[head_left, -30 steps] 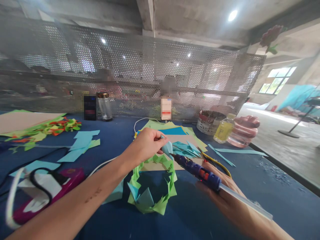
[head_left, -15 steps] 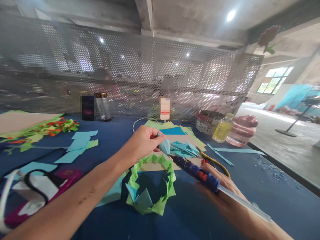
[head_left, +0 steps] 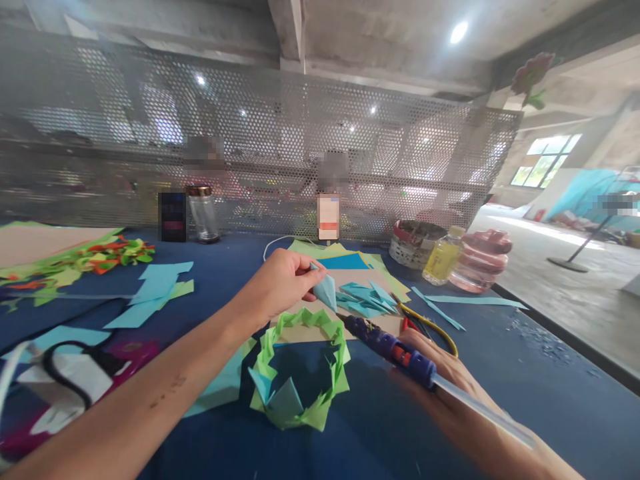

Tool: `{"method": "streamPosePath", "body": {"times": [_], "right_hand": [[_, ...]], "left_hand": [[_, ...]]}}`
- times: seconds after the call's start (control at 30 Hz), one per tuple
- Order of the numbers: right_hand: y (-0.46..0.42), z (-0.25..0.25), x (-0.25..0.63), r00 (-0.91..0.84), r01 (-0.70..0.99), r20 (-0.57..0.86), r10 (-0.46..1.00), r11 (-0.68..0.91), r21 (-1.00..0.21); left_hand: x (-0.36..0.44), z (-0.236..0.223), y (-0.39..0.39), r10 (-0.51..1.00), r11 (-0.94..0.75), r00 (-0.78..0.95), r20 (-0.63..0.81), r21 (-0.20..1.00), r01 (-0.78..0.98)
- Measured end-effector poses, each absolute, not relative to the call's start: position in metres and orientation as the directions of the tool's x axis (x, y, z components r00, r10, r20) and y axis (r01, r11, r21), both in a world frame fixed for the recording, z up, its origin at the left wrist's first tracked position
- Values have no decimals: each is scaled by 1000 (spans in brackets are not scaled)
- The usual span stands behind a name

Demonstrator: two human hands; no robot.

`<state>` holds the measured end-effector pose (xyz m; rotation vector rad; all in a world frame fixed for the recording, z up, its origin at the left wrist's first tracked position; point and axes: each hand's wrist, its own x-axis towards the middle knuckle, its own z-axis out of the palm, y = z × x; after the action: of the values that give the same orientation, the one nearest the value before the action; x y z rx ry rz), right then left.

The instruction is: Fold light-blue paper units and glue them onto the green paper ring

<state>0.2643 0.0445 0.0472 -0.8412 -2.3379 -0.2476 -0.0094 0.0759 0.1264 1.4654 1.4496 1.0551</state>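
Between thumb and fingers, my left hand (head_left: 290, 277) pinches a small folded piece of light blue paper (head_left: 325, 291). My right hand (head_left: 440, 363) is wrapped round a dark blue glue gun (head_left: 390, 347), a long clear glue stick (head_left: 483, 408) poking out of its rear. The gun's nozzle points at the lower tip of the folded paper; whether they touch I cannot tell. Below both lies a ring of folded green paper (head_left: 340, 373) on the blue table, with light blue folded pieces (head_left: 286, 400) on its near left side. Behind the gun, several more blue folded pieces (head_left: 367, 298) lie in a heap.
Scissors with yellow handles (head_left: 440, 320) lie beside the right hand. Farther back stand a tape roll (head_left: 415, 243), a yellow bottle (head_left: 444, 257), a pink jug (head_left: 481, 260), a phone (head_left: 329, 217) and a glass bottle (head_left: 205, 215). Blue paper strips (head_left: 155, 287) and colourful scraps (head_left: 110, 253) lie left.
The glue gun's nozzle has drawn slightly away from the folded paper's tip. My left hand still holds the paper in nearly the same place. The whole view has shifted a little.
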Motion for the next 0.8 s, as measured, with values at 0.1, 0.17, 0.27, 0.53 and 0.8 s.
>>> {"method": "streamPosePath", "body": {"times": [0.1, 0.17, 0.27, 0.53, 0.8], "right_hand": [[38, 62, 265, -599, 632, 571, 562, 769, -93], [32, 74, 267, -623, 603, 529, 576, 785, -144], [29, 82, 282, -641, 576, 507, 577, 798, -179], [50, 60, 386, -446, 879, 588, 675, 454, 145], [59, 41, 472, -95, 984, 593, 799, 165, -65]], "left_hand": [[-11, 127, 76, 1000, -21, -15, 27, 944, 331], [-12, 127, 77, 999, -24, -12, 29, 943, 331], [-13, 127, 78, 1000, -17, -11, 22, 943, 331], [-10, 130, 75, 1000, -19, -16, 25, 950, 312], [-6, 134, 69, 998, -56, -21, 65, 955, 291]]}}
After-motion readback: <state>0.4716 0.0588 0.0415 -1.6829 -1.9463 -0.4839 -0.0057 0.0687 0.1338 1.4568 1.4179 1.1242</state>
